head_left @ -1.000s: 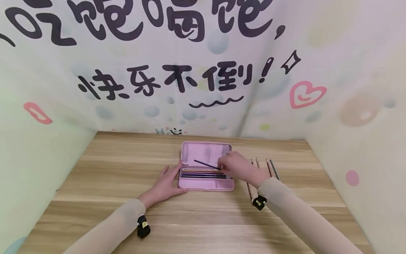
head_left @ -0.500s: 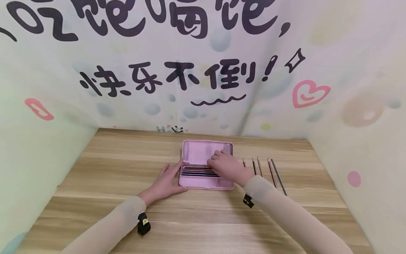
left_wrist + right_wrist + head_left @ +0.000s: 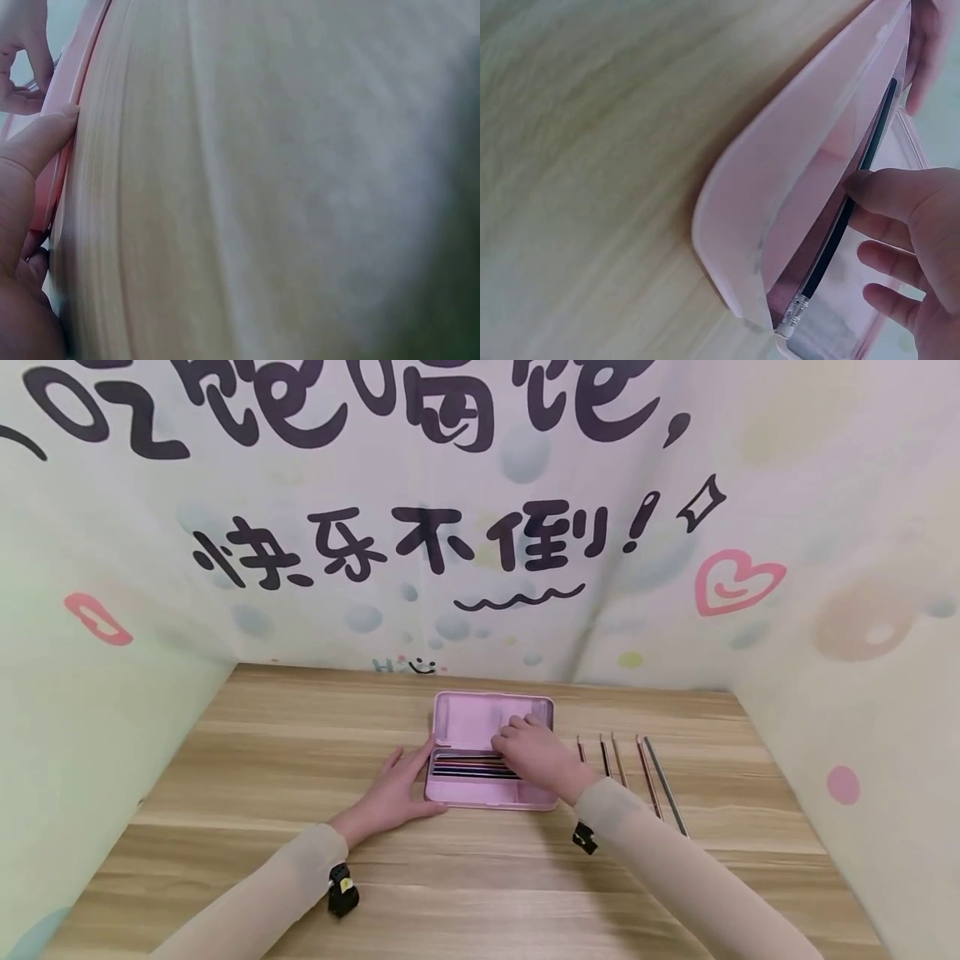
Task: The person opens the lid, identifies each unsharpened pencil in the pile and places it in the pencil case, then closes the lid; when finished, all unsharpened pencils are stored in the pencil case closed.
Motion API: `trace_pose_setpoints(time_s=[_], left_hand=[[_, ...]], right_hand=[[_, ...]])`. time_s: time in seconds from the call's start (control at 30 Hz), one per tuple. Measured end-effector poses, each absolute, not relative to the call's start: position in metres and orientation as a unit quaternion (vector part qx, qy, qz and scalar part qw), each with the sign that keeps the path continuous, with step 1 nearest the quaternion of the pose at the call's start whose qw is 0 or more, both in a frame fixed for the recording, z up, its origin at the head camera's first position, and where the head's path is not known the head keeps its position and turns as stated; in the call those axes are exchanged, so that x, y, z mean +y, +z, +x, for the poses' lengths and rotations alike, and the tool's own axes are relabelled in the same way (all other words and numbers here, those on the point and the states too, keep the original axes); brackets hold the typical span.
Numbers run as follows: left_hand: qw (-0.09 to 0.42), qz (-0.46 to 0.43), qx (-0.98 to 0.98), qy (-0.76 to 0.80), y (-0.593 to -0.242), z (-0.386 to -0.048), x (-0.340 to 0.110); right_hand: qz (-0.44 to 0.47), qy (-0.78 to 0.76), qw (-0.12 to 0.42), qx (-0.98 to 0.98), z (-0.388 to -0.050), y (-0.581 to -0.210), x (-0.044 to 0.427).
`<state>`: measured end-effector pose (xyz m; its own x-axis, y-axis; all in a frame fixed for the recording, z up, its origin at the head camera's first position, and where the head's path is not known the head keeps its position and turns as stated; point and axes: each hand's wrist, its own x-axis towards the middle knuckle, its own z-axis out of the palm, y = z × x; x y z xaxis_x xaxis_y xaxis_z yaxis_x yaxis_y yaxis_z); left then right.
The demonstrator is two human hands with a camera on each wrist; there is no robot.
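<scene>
A pink pencil case [image 3: 471, 791] lies with its lid [image 3: 472, 718] raised at the back, and several dark pencils [image 3: 468, 770] rest in its rear compartment. My left hand [image 3: 386, 797] rests against the case's left end, fingers fairly straight. In the left wrist view its thumb [image 3: 45, 139] touches the case's front wall. My right hand [image 3: 536, 756] is over the case's right part. Seen from the right wrist, its thumb and index finger pinch a dark pencil [image 3: 832, 244] with a metal ferrule, which lies along the compartment. The index fingertip is hidden behind this pencil.
To the right of the case, several pencils [image 3: 651, 777] lie apart on the wooden table [image 3: 480, 893], partly behind my right forearm. A printed cloth backdrop [image 3: 337, 627] stands along the table's back, with pale walls at both sides.
My right hand has moved slightly left and brought the slanted dark pencil down into the case, in line with the others. My left hand has stayed at the case's left end.
</scene>
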<state>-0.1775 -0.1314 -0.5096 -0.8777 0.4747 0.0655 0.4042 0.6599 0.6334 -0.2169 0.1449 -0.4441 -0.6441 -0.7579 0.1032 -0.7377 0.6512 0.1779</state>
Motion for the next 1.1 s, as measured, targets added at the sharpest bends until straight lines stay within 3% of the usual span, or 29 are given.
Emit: trace_pose_setpoints(time_s=[0.53,1.1], left_hand=[[0.056,0.24,0.909,0.335,-0.507,-0.177,-0.132],[0.055,0.241,0.914,0.322,-0.508,-0.178,-0.13]], right_hand=[[0.407,-0.035,0.061,-0.911,-0.218,-0.449,0.142],[0.404,0.023,0.089,-0.91,-0.21,-0.446,0.175]])
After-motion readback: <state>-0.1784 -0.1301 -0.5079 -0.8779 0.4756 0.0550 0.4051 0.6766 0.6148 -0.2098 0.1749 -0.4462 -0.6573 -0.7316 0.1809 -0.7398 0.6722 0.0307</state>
